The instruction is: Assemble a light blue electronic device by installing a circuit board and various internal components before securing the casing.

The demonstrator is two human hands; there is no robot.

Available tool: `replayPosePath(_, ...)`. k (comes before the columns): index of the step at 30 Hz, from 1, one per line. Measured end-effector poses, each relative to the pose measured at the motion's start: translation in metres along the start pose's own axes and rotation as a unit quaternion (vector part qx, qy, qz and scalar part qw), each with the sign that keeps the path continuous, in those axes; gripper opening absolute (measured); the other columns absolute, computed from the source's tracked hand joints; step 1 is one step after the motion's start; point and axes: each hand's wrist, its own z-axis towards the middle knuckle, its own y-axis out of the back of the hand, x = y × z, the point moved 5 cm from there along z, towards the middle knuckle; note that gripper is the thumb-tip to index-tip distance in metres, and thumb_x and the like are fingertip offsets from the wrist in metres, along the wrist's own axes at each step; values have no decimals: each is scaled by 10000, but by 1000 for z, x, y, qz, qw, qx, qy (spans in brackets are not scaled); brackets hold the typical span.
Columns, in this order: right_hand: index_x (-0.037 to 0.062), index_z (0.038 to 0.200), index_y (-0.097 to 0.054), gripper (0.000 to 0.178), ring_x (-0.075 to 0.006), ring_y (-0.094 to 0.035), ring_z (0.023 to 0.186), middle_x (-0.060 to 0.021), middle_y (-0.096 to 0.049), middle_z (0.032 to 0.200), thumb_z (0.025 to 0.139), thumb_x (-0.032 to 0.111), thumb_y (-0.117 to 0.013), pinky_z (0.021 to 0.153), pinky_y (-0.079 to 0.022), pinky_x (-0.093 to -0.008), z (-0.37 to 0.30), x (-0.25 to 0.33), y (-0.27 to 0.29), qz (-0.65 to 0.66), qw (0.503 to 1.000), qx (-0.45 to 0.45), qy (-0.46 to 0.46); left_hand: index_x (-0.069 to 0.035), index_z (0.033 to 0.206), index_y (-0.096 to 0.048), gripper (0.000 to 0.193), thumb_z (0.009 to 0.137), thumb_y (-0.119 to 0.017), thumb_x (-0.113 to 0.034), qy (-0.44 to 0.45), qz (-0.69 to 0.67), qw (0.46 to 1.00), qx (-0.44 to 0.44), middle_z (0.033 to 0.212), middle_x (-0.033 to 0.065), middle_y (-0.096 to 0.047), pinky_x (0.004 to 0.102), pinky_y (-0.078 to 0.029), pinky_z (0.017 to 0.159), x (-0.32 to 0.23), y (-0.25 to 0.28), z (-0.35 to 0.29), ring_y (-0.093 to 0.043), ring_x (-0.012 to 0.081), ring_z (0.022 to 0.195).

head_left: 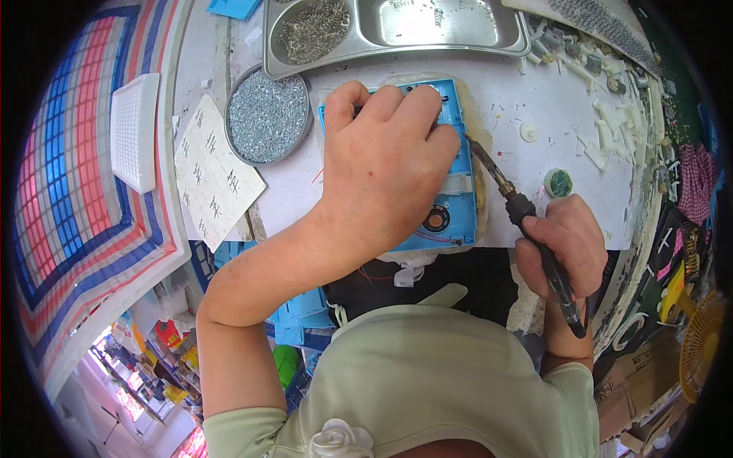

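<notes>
A blue plastic casing (pixel 456 221) lies open on the table in front of me, with a small round speaker (pixel 437 219) and thin wires near its lower end. My left hand (pixel 389 145) reaches over the casing with its fingers curled down into it. Whatever its fingertips pinch is hidden beneath the hand. In my right hand (pixel 569 248) is a soldering iron (pixel 525 212) with a black handle, wrapped by the fingers. The iron slants up and left, and its tip is at the casing's right edge; whether they touch I cannot tell.
A round dish of small silvery screws (pixel 269 114) stands left of the casing, beside a sheet with written characters (pixel 215 179). Behind is a steel tray (pixel 397 52) with small metal parts. A green solder spool (pixel 558 183) and scattered white plastic pieces (pixel 603 130) lie on the right.
</notes>
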Motion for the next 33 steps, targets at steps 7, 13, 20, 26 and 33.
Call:
replayPosePath(7,8,1001,-692,264,-239,-493,556,-71,-553,650,754,0,-784,538,-398,-335,-3,-2,7,-14,1000,-14,-8,-110,918,-679,246,712,-812,-103,21,-48,998,-26,986,19,-612,438,-437,837,11,15,-11,-605,256,894)
replayPosePath(13,-22,1030,-677,234,-246,-507,593,-96,-590,685,809,5,-751,559,-411,-342,0,-2,13,-7,1000,-23,-14,-55,1025,-693,233,814,-776,-2,103,-30,994,36,882,89,-656,355,-519,575,45,28,-70,-657,272,674)
replayPosePath(20,-30,1077,-658,259,-259,-535,644,-108,-604,736,840,23,-749,601,-439,-349,12,7,8,-3,1000,-19,-2,-55,1045,-707,246,817,-766,15,120,-113,985,-55,805,86,-632,350,-495,565,57,36,-73,-638,242,658)
replayPosePath(26,-43,1063,-660,259,-252,-531,647,-114,-598,735,832,29,-755,604,-436,-349,15,9,4,16,999,-33,-11,-36,977,-714,152,844,-781,-70,189,-105,976,-14,794,90,-634,324,-493,557,69,37,-83,-626,232,642)
replayPosePath(33,-48,1072,-660,272,-247,-537,666,-107,-599,742,834,39,-759,615,-432,-345,20,11,-5,28,999,-31,-12,-23,913,-719,136,836,-802,-98,143,-128,980,-50,845,94,-686,317,-547,614,60,37,-79,-676,209,701)
